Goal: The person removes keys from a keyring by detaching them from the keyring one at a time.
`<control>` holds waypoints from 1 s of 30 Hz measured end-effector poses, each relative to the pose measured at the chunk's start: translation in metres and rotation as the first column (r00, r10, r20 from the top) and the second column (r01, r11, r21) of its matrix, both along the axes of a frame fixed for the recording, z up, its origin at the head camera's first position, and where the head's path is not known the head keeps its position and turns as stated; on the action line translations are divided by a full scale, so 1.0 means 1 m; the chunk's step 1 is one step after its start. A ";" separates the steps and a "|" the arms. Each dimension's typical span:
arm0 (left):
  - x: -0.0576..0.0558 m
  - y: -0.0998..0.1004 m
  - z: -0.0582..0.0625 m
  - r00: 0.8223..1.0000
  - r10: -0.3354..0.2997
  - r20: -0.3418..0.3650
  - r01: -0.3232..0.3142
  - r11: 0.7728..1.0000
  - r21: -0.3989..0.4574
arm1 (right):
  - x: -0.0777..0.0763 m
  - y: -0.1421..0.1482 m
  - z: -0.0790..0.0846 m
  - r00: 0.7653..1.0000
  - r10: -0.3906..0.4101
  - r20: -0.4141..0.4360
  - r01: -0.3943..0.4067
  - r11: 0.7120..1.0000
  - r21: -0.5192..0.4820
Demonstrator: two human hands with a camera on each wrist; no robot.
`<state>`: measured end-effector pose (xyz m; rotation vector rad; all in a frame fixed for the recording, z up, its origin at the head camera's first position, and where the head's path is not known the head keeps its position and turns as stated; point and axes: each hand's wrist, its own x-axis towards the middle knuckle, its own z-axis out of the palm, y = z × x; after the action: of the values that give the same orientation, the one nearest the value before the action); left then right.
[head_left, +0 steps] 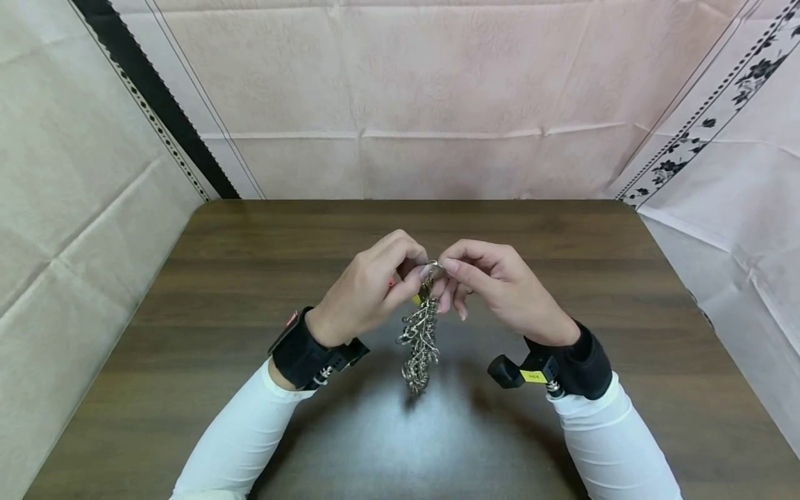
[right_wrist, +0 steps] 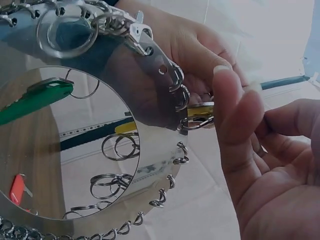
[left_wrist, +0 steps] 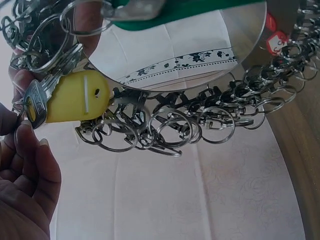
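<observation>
A flat metal hoop (right_wrist: 165, 145) carries several small wire clips and split key rings (left_wrist: 217, 125) around its edge. Seen nearly edge-on from the head, this bundle (head_left: 421, 340) hangs from the hands above the table. My left hand (head_left: 378, 281) grips its top with thumb and bent fingers at a small key ring (head_left: 434, 263). Thumb and forefinger of my right hand (head_left: 500, 285) pinch the other side of that ring, the fingertips close together. Beside the fingers is a key with a yellow head (left_wrist: 77, 95). A green-handled key (right_wrist: 37, 102) and a red one (right_wrist: 17, 190) also show.
Below the hands lies a dark wooden table (head_left: 262, 361), with a bright reflection near its front. Pale patterned cloth (head_left: 437, 90) covers the wall behind it, and more cloth (head_left: 737, 208) hangs at the sides. Black cuffs (head_left: 312, 354) with cameras sit on both wrists.
</observation>
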<state>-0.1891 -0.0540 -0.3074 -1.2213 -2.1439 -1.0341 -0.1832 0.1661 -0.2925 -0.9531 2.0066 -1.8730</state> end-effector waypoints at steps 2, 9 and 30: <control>0.000 0.000 0.000 1.000 -0.001 -0.002 0.001 1.000 0.003 | 0.000 0.001 0.001 1.000 0.009 -0.004 -0.009 1.000 0.003; 0.000 -0.001 0.002 1.000 -0.024 0.015 0.024 1.000 0.011 | -0.001 0.002 0.001 0.999 0.032 -0.024 -0.032 0.999 0.007; -0.007 -0.009 0.001 0.936 -0.127 0.327 0.165 0.982 -0.091 | -0.002 0.004 0.001 0.992 0.051 -0.112 -0.042 0.996 0.080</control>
<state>-0.1962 -0.0634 -0.3063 -1.3644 -2.4178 -1.2594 -0.1848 0.1699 -0.2919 -1.0989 2.0852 -1.7400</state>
